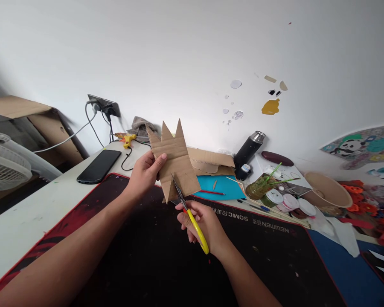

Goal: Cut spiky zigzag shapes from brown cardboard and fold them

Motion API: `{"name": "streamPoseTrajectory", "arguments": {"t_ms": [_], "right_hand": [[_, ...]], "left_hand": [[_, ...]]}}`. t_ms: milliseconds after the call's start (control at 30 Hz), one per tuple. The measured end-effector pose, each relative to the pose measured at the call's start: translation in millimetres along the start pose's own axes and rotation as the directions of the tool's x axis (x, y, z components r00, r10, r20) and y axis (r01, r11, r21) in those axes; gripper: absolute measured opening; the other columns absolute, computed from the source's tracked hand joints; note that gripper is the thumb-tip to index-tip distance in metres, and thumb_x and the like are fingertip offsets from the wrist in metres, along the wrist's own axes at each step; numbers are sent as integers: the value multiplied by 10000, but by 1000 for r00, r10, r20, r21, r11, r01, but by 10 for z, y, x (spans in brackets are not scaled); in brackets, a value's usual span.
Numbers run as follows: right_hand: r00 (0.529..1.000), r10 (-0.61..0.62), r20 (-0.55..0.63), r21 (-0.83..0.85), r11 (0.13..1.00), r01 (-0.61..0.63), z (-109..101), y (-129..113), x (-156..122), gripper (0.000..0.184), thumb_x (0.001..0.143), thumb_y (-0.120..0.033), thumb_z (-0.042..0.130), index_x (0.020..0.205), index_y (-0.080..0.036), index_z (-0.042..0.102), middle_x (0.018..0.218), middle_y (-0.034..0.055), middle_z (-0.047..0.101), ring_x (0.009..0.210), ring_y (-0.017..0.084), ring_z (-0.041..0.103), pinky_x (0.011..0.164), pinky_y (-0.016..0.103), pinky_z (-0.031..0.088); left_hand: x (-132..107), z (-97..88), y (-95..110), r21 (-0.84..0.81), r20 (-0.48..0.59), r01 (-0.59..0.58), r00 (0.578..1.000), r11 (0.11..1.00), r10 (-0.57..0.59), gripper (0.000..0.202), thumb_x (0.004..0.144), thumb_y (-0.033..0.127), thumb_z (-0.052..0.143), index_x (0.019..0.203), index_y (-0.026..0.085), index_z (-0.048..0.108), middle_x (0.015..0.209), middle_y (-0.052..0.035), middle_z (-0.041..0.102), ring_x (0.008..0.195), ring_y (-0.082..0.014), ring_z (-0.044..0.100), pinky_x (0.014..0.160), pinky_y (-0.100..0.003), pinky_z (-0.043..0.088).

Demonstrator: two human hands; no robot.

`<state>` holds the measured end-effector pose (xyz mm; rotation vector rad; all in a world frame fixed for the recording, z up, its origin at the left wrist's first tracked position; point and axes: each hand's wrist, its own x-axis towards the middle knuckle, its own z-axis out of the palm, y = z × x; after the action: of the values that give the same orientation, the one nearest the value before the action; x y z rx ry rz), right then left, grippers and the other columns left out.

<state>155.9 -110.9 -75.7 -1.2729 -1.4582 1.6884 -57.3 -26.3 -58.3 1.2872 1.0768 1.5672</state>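
My left hand (146, 170) grips a brown cardboard piece (174, 155) by its left edge, the thumb lying on its face. Tall pointed spikes run along the top of the cardboard, and a slanted cut leaves another point at its lower left. Faint lines show on the lower right part. My right hand (201, 224) is closed on scissors (195, 226) with yellow handles. Their blades reach up into the lower edge of the cardboard. Both hands are held above a black desk mat (153, 251). The fingers behind the cardboard are hidden.
A phone (99, 166) and a yellow glue gun (127, 140) lie at left, near a fan (9, 162). Behind stand more cardboard (211, 161), a blue sheet (217, 182) with a red pencil (213, 192), a black flask (248, 151), a glass jar (257, 189) and several small pots.
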Motion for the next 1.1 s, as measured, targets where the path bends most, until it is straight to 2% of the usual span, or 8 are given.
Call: {"name": "streamPoseTrajectory", "arguments": {"t_ms": [100, 300, 433, 567, 667, 833, 1100], "right_hand": [[1000, -11, -7, -14, 1000, 11, 1, 16, 3, 581, 807, -642, 805, 1144, -181, 699, 690, -63, 609, 398, 71, 485, 392, 216, 348], [999, -48, -14, -20, 999, 48, 2, 92, 15, 501, 852, -592, 798, 1137, -189, 709, 642, -71, 585, 394, 79, 476, 397, 214, 353], [997, -80, -24, -37, 996, 79, 8, 137, 11, 398, 898, -531, 794, 1118, -209, 713, 643, -75, 584, 393, 72, 477, 408, 208, 352], [996, -80, -48, -103, 992, 75, 16, 133, -3, 317, 927, -515, 782, 1016, -223, 699, 618, -76, 570, 387, 76, 485, 393, 205, 333], [995, -84, -46, -134, 988, 77, 16, 119, -8, 297, 943, -513, 759, 946, -229, 672, 579, -81, 536, 373, 82, 457, 387, 212, 340], [991, -108, -82, -231, 969, 86, 25, 136, 3, 278, 960, -503, 737, 932, -232, 681, 545, -69, 515, 396, 100, 448, 425, 235, 352], [977, -164, -137, -315, 942, 114, 73, 182, 31, 197, 973, -416, 685, 911, -231, 705, 595, -43, 556, 461, 118, 485, 498, 250, 399]], "left_hand": [[-16, 17, 55, -21, 26, 25, 999, 999, -24, 451, 859, 653, 804, 910, 224, 672, 777, -25, 700, 674, -200, 646, 562, -289, 483], [-38, 61, 105, -2, 35, -3, 999, 1000, 3, 550, 830, 701, 810, 994, 191, 687, 966, -75, 783, 883, -256, 713, 722, -321, 559], [-48, 64, 99, -42, 48, 20, 999, 999, -18, 545, 825, 692, 822, 997, 191, 697, 960, -73, 789, 840, -242, 711, 692, -309, 558], [-54, 69, 103, -41, 53, 53, 997, 998, -51, 539, 828, 684, 823, 1022, 195, 705, 948, -67, 789, 752, -218, 684, 616, -294, 532], [-52, 74, 108, -22, 53, 39, 998, 999, -37, 534, 830, 688, 821, 993, 195, 698, 928, -65, 785, 769, -223, 690, 633, -298, 543], [-40, 76, 93, -4, 54, 16, 998, 1000, -16, 564, 813, 719, 815, 980, 194, 695, 947, -76, 791, 851, -253, 718, 680, -310, 563], [-43, 77, 81, 5, 56, 9, 998, 1000, -9, 557, 822, 714, 811, 977, 192, 696, 934, -72, 785, 774, -226, 688, 645, -301, 545]]}}
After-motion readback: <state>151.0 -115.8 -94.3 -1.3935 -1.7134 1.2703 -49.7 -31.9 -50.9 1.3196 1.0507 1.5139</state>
